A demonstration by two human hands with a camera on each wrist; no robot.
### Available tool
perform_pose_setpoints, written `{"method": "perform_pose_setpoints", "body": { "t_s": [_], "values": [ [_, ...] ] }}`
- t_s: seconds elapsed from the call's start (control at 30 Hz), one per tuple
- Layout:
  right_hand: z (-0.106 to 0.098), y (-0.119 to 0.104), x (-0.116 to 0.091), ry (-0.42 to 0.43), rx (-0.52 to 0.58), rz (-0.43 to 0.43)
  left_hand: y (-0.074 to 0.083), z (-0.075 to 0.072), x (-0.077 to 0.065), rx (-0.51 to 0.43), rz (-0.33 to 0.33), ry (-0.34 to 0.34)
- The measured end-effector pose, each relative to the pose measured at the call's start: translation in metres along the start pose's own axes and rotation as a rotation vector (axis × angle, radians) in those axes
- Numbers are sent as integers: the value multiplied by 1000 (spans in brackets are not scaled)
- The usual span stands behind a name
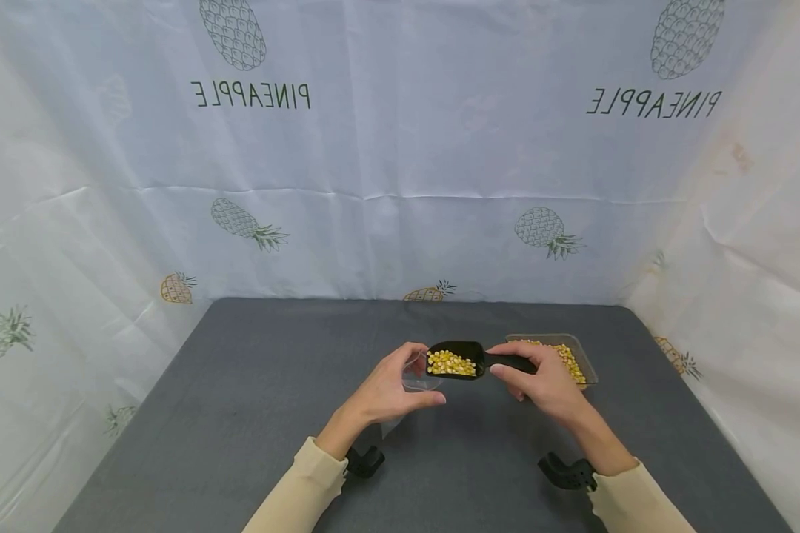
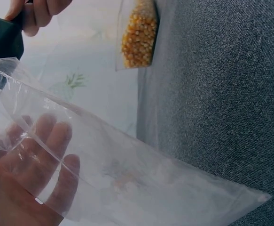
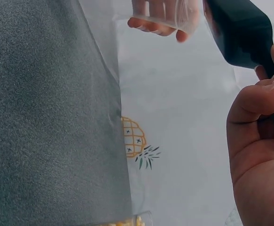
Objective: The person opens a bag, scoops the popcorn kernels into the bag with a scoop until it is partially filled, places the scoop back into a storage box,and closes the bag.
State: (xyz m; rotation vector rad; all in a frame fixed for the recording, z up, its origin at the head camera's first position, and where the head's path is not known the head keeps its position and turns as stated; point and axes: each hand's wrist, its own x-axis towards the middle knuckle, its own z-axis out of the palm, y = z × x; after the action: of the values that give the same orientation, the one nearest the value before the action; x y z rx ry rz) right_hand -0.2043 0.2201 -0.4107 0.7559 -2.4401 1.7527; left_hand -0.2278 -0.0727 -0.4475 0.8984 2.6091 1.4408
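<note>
My left hand (image 1: 390, 385) holds a clear plastic bag (image 2: 141, 183) around its mouth, thumb on the near side and fingers on the far side. The bag hangs down to a pointed corner in the left wrist view. In my right hand (image 1: 547, 381) is the handle of a black scoop (image 1: 478, 349), gripped between thumb and fingers. Yellow corn kernels (image 1: 450, 363) lie in the scoop. Its front edge is at the bag's mouth, over the opening. The right wrist view shows the scoop's dark underside from below.
A clear rectangular container (image 1: 586, 359) with corn kernels (image 2: 139, 40) stands on the grey table (image 1: 273, 385) at the right, partly behind my right hand. White curtains (image 1: 387, 148) with pineapple prints surround the table at the back and sides.
</note>
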Motion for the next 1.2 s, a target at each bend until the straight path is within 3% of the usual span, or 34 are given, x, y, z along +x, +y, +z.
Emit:
{"method": "perform_pose_setpoints", "body": {
  "t_s": [0.63, 1.2],
  "values": [
    [7, 2, 8, -81, -74, 73, 0, 0, 0, -12, -1, -35],
    [7, -17, 15, -158, -211, 148, 0, 2, -2, 104, 24, -43]
  ]
}}
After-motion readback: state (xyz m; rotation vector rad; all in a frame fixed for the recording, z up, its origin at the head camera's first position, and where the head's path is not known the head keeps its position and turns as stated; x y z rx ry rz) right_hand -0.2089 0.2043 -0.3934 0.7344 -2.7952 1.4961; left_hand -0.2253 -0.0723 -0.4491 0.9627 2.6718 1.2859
